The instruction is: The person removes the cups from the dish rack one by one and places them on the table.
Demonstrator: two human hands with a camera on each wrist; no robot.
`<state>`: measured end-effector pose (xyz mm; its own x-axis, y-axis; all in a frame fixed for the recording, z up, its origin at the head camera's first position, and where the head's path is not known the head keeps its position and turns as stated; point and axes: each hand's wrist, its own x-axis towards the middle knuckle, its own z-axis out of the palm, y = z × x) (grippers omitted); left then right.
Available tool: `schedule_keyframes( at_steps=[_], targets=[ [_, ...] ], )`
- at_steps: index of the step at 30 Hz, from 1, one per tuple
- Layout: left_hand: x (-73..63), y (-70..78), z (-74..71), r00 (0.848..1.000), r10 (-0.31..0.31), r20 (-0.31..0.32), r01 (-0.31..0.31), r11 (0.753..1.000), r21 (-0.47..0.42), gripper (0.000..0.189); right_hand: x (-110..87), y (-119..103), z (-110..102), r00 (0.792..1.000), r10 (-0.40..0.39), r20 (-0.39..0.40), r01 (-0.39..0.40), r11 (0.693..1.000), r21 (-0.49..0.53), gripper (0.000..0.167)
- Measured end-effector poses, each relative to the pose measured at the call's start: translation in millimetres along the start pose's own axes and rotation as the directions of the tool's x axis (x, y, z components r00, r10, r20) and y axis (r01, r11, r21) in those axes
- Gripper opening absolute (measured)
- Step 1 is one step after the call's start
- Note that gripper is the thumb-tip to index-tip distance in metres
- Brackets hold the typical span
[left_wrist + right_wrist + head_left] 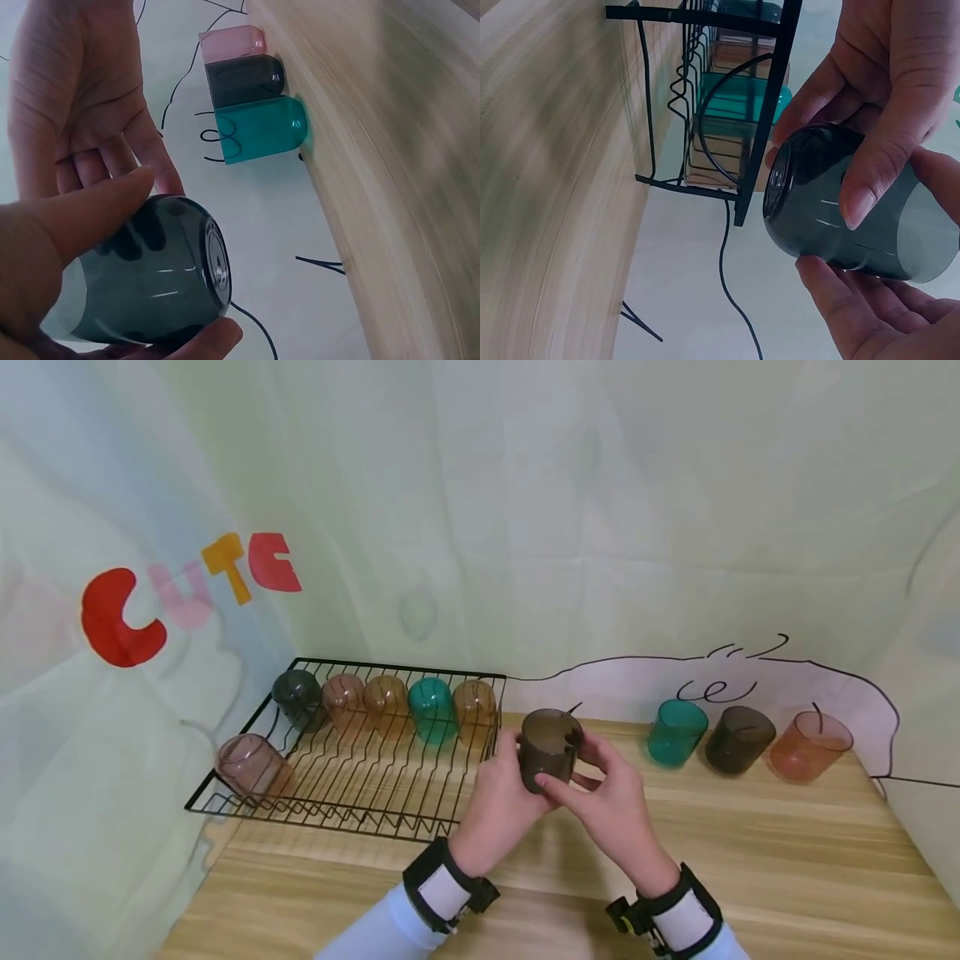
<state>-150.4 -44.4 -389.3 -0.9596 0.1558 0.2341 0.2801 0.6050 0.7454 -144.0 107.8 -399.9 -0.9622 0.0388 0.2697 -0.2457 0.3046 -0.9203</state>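
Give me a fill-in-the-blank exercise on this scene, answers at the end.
1. The left hand and right hand both hold one dark cup, its open end facing ____.
2. In the head view, the black wire rack holds ____ cups.
3. Right of the hands, ____ cups stand on the table.
4. There, another dark cup stands ____ the teal cup and the pink cup.

Missing words: up; six; three; between.

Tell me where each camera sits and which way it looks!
Head: worn on the head, looks forward and down at the held dark cup; left grip, right grip and sleeves show.
Left wrist: worn there, looks past that cup toward the teal cup; both grips show.
Right wrist: worn there, looks past it toward the black rack; both grips show.
Shared: both wrist views show the held cup and wooden table.
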Motion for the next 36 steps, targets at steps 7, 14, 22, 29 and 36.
schedule_keyframes(
  at_steps=[7,14,22,29,36],
  targets=[
    [0.1,1.5,-3.0,1.0,0.006,0.007,-0.006,1.0,0.009,0.077,0.0,-5,-1,1.0,-0.005,-0.017,0.005,1.0,0.013,0.072],
    [5.8,2.9,-11.8,1.0,0.0,0.024,0.0,1.0,-0.016,0.074,3.1,-7,-2,0.999,-0.038,-0.029,0.038,0.999,-0.005,0.07],
    [12.5,0.9,-16.5,0.999,0.026,0.03,-0.026,1.0,-0.018,0.073,9.1,-3,-3,0.996,-0.083,-0.029,0.083,0.997,-0.011,0.068],
    [14.7,-1.5,-18.8,0.999,0.016,0.037,-0.016,1.0,0.007,0.077,10.6,0,-4,0.997,-0.068,-0.032,0.068,0.998,-0.002,0.07],
    [17.1,-1.1,-25.3,0.999,-0.042,-0.005,0.043,0.994,0.1,0.08,22.3,19,-14,0.993,-0.071,-0.097,0.065,0.996,-0.062,0.073]
  ],
)
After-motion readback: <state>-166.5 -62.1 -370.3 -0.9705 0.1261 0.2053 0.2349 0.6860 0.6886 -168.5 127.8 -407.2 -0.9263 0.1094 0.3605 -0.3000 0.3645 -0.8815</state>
